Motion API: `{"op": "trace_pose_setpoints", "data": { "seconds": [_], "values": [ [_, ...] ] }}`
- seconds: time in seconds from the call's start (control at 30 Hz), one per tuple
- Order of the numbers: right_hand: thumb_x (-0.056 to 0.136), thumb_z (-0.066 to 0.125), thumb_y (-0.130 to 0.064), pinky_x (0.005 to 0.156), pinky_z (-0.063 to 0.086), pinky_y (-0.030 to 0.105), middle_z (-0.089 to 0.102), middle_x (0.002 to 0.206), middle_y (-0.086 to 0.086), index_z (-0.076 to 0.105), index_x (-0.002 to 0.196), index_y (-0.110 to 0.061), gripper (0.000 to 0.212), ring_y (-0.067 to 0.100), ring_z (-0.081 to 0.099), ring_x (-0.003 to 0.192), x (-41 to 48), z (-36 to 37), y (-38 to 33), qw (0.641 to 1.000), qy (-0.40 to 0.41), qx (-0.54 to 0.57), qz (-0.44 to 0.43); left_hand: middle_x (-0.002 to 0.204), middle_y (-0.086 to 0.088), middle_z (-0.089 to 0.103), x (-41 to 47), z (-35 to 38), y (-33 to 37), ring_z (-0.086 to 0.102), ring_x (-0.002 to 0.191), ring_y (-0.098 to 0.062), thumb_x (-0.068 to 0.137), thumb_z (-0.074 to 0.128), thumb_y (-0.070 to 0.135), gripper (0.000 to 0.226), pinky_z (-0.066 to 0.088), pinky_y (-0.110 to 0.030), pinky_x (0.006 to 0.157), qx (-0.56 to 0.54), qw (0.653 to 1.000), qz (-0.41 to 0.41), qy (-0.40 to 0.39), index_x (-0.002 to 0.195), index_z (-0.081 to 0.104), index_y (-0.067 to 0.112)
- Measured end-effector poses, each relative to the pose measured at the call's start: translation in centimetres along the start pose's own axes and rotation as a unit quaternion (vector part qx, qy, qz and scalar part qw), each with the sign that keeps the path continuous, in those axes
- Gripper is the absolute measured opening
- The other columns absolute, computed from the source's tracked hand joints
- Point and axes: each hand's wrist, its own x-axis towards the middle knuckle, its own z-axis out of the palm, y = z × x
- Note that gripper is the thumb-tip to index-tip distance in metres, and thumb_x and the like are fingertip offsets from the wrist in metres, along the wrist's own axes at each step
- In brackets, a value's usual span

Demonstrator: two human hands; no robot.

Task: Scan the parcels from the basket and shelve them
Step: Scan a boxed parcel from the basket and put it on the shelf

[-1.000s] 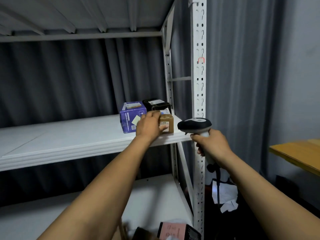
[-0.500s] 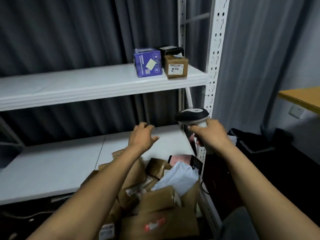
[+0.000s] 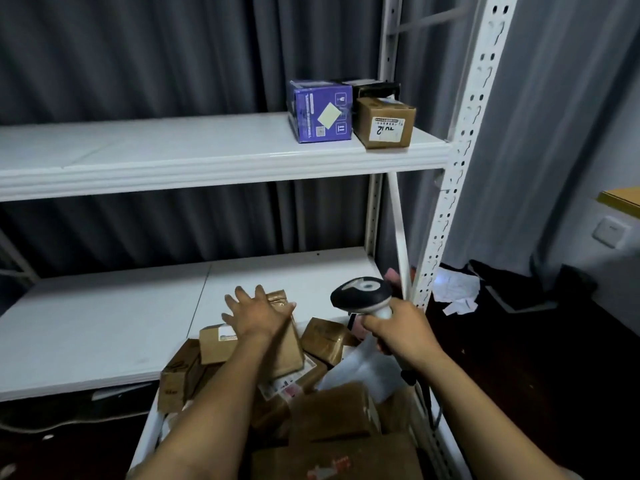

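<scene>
A white basket below me is heaped with several brown cardboard parcels and one white plastic bag. My left hand hovers flat over a tall brown parcel on top of the heap, fingers spread, holding nothing. My right hand grips a black and grey barcode scanner, head pointing away from me. On the upper shelf stand a purple box, a small brown box with a label, and a black box behind them.
The white rack post rises just right of the scanner. The lower shelf lies behind the basket. Crumpled paper and dark items lie on the floor at right. A wooden tabletop edge juts in at far right.
My left hand let go of the small brown box on the upper shelf and dropped down over the basket. The view tilted downward; the scanner hand came lower too.
</scene>
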Motion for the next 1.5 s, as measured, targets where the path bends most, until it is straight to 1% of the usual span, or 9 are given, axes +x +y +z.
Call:
{"op": "trace_pose_setpoints", "data": {
  "seconds": [0.37, 0.63, 0.77, 0.83, 0.93, 1.07, 1.23, 1.3, 1.5],
  "values": [
    [0.079, 0.076, -0.029, 0.067, 0.059, 0.045, 0.067, 0.068, 0.006, 0.066, 0.083, -0.015, 0.018, 0.03, 0.068, 0.068, -0.2, 2.2, 0.8, 0.999, 0.024, 0.016, 0.018, 0.137, -0.016, 0.034, -1.1, 2.5, -1.2, 0.032, 0.127, -0.039, 0.067, 0.069, 0.055, 0.078, 0.035, -0.05, 0.103, -0.196, 0.976, -0.087, 0.047, 0.127, 0.04, 0.013],
    [0.086, 0.07, -0.01, 0.049, 0.052, 0.024, 0.066, 0.067, 0.012, 0.066, 0.094, 0.003, 0.016, 0.014, 0.062, 0.05, -2.5, 2.5, -1.7, 0.97, -0.012, 0.237, 0.047, 0.14, 0.001, 0.031, -8.3, -3.3, -3.8, 0.035, 0.125, -0.013, 0.079, 0.076, 0.03, 0.061, 0.031, -0.021, 0.097, -0.444, 0.884, -0.001, 0.147, 0.131, 0.046, 0.023],
    [0.082, 0.075, -0.023, 0.076, 0.058, 0.042, 0.073, 0.074, 0.003, 0.072, 0.086, -0.013, 0.012, 0.022, 0.069, 0.074, -3.2, 2.8, -1.8, 0.961, 0.005, 0.268, 0.064, 0.139, 0.0, 0.035, -11.5, -6.0, -3.7, 0.043, 0.116, -0.012, 0.086, 0.068, 0.018, 0.052, 0.042, -0.006, 0.068, -0.555, 0.819, 0.009, 0.142, 0.133, 0.046, 0.023],
    [0.085, 0.072, -0.021, 0.071, 0.055, 0.04, 0.07, 0.069, 0.006, 0.069, 0.088, -0.009, 0.012, 0.025, 0.065, 0.069, -3.7, 2.9, -2.1, 0.942, 0.004, 0.326, 0.084, 0.136, -0.003, 0.039, -12.8, -6.8, -3.6, 0.05, 0.105, -0.01, 0.091, 0.061, 0.016, 0.046, 0.048, -0.007, 0.057, -0.619, 0.778, 0.012, 0.111, 0.134, 0.044, 0.021],
    [0.091, 0.065, -0.014, 0.057, 0.052, 0.03, 0.066, 0.066, 0.01, 0.065, 0.092, -0.004, 0.01, 0.02, 0.061, 0.057, -4.8, 3.2, -3.0, 0.886, 0.0, 0.45, 0.11, 0.13, -0.003, 0.049, -14.0, -7.1, -4.2, 0.057, 0.104, -0.009, 0.083, 0.062, 0.035, 0.057, 0.052, -0.014, 0.065, -0.665, 0.741, 0.059, 0.07, 0.136, 0.043, 0.023],
    [0.091, 0.064, -0.014, 0.053, 0.052, 0.026, 0.066, 0.06, 0.004, 0.064, 0.087, -0.007, 0.008, 0.016, 0.06, 0.052, -5.6, 2.7, -2.8, 0.858, 0.045, 0.502, 0.099, 0.135, 0.005, 0.052, -14.5, -6.5, -6.6, 0.053, 0.121, -0.013, 0.073, 0.062, 0.033, 0.068, 0.051, -0.038, 0.093, -0.636, 0.763, 0.111, -0.025, 0.138, 0.044, 0.029],
    [0.088, 0.066, -0.01, 0.06, 0.054, 0.029, 0.069, 0.073, 0.009, 0.067, 0.088, -0.008, 0.002, 0.02, 0.064, 0.061, -6.7, 1.3, -2.0, 0.897, 0.052, 0.438, 0.039, 0.107, -0.002, 0.064, -15.9, -7.0, -7.1, 0.061, 0.098, -0.02, 0.062, 0.065, 0.073, 0.066, 0.054, -0.034, 0.074, -0.676, 0.731, 0.019, -0.09, 0.107, 0.054, 0.025],
    [0.087, 0.068, -0.008, 0.073, 0.055, 0.037, 0.072, 0.083, 0.011, 0.069, 0.086, -0.011, 0.003, 0.026, 0.067, 0.074, -7.2, 0.6, -1.9, 0.915, 0.044, 0.402, 0.011, 0.106, -0.005, 0.068, -16.4, -7.5, -6.4, 0.066, 0.098, -0.021, 0.068, 0.06, 0.078, 0.067, 0.055, -0.041, 0.082, -0.672, 0.736, -0.021, -0.084, 0.108, 0.055, 0.025],
    [0.082, 0.075, -0.012, 0.089, 0.054, 0.036, 0.074, 0.099, -0.002, 0.07, 0.102, -0.019, 0.022, 0.017, 0.068, 0.097, -8.7, -1.2, -1.0, 0.961, 0.027, 0.273, -0.034, 0.118, -0.015, 0.062, -18.3, -8.5, -6.9, 0.063, 0.103, -0.024, 0.093, 0.052, 0.013, 0.039, 0.055, -0.039, 0.074, -0.727, 0.661, -0.032, -0.182, 0.129, 0.04, 0.019]
  ]
}}
